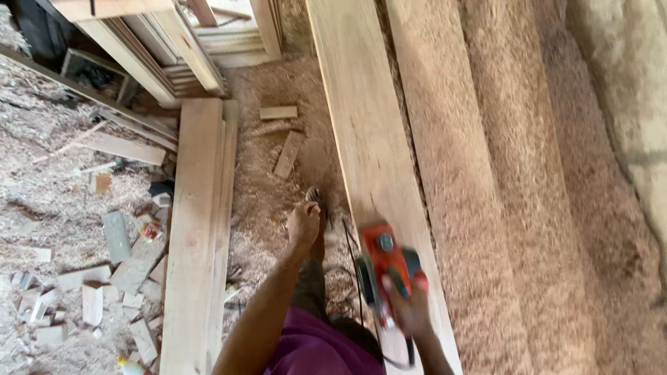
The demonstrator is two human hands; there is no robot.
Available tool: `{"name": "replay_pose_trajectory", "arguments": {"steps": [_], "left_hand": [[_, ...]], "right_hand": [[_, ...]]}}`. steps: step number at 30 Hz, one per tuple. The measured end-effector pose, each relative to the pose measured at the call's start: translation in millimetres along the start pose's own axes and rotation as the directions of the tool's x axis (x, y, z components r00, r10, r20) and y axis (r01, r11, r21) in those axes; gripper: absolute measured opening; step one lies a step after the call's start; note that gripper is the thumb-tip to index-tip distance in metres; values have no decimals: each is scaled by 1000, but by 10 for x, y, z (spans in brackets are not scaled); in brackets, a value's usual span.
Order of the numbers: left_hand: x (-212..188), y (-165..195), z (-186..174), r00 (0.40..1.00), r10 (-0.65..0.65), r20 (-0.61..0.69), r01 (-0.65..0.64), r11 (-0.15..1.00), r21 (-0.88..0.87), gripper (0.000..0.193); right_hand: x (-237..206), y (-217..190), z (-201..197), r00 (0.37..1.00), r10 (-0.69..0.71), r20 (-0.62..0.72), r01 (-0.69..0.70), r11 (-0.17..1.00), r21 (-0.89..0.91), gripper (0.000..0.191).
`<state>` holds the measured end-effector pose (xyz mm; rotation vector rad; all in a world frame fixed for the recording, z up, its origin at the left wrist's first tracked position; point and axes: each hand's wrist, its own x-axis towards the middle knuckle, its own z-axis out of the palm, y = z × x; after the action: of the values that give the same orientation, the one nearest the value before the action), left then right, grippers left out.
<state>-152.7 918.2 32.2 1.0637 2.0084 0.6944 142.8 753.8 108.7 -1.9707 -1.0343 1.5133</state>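
Note:
My right hand [410,305] grips the handle of a red and black electric planer [383,267]. The planer rests on a long pale wooden plank [361,118] that runs away from me up the middle of the view. My left hand [303,226] hangs free to the left of the plank, fingers loosely curled, holding nothing. It is above the sawdust-covered floor near my foot [317,201]. A black cord trails from the planer toward my body.
A stack of long boards [198,229] lies on the floor at left. Small wood offcuts [104,292] litter the sawdust further left. More sawdust-coated planks [500,173] lie right of the plank. Timber frames [160,48] lean at top left.

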Motion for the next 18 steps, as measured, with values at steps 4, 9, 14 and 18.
{"name": "replay_pose_trajectory", "arguments": {"steps": [4, 9, 14, 18], "left_hand": [[649, 161, -97, 993, -68, 96, 71, 997, -31, 28], [1369, 340, -433, 998, 35, -56, -33, 999, 28, 26], [2085, 585, -750, 977, -189, 100, 162, 959, 233, 30], [2281, 609, -943, 980, -201, 11, 200, 979, 24, 24]], "right_hand": [[1439, -1529, 442, 959, -280, -49, 284, 947, 148, 34], [3207, -3275, 941, 950, -312, 17, 294, 912, 287, 31], [4689, -4887, 1372, 945, -328, -16, 328, 941, 81, 40], [4964, -5421, 1402, 911, -354, 213, 295, 918, 264, 43]]}}
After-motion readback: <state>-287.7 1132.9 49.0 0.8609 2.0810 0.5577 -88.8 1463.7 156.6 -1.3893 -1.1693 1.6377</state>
